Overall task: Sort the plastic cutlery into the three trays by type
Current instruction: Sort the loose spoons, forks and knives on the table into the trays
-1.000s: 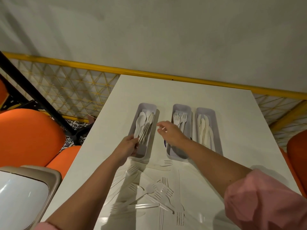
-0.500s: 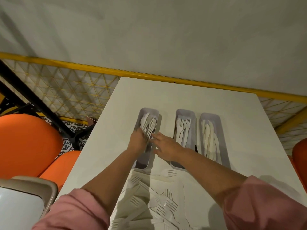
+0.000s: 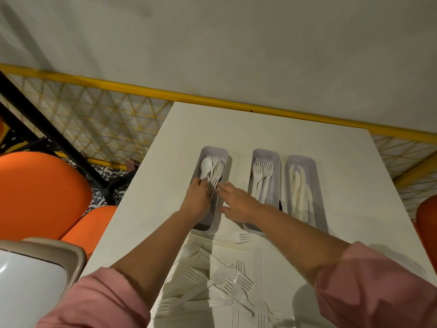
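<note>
Spoons (image 3: 212, 172) lie in the left tray (image 3: 214, 150), forks (image 3: 261, 176) in the middle tray (image 3: 266, 151), and knives (image 3: 299, 190) in the right tray (image 3: 301, 158). Some loose forks (image 3: 227, 280) lie mixed up on the table (image 3: 260, 129), near the person. The left hand (image 3: 197, 200) reaches into the left tray, its fingers curled round the spoon handles. The right hand (image 3: 238, 204) is just beside it, with its fingers (image 3: 224, 187) straight and the tips at the tray's edge.

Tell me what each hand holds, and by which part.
The left hand grips a bunch of spoons by their handles, bowls pointing away, in the left tray. The right hand holds nothing, fingers straight.
</note>
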The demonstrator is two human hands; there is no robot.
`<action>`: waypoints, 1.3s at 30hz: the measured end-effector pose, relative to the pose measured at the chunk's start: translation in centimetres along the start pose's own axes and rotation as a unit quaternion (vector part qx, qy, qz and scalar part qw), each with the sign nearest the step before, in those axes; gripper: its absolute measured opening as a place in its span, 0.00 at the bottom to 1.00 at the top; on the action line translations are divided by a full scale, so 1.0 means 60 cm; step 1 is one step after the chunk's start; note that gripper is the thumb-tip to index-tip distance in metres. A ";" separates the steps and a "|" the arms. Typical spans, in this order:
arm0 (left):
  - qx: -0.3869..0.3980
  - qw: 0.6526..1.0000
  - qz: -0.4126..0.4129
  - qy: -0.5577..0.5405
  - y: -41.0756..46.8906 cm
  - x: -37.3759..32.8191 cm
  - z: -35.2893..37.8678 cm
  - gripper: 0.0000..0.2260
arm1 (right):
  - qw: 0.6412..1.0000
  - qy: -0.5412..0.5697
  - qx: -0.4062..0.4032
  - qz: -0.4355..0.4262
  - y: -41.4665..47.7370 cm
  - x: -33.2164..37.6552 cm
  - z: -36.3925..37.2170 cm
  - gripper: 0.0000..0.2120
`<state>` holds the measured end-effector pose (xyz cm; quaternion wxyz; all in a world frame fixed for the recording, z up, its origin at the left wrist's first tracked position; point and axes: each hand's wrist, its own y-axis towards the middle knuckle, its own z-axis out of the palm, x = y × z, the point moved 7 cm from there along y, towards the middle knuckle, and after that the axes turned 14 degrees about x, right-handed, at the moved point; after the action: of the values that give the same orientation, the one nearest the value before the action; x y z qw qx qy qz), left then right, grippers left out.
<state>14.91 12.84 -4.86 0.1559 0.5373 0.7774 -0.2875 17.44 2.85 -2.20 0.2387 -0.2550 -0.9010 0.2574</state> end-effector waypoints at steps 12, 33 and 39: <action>-0.091 0.985 0.125 -0.071 -0.124 -0.020 -0.032 0.08 | 0.992 0.080 -0.089 -0.032 -0.058 0.036 -0.011 0.11; -0.017 0.998 -0.041 0.054 -0.239 0.092 0.063 0.16 | 0.994 0.059 0.079 0.044 -0.128 0.021 0.165 0.14; -0.028 0.999 -0.006 0.039 -0.245 0.073 0.064 0.15 | 0.992 0.061 0.085 0.067 -0.130 0.015 0.181 0.15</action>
<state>-0.61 9.97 -6.19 0.1390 0.5386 0.7940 -0.2452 8.02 -6.08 -5.56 0.2966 -0.3085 -0.8405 0.3323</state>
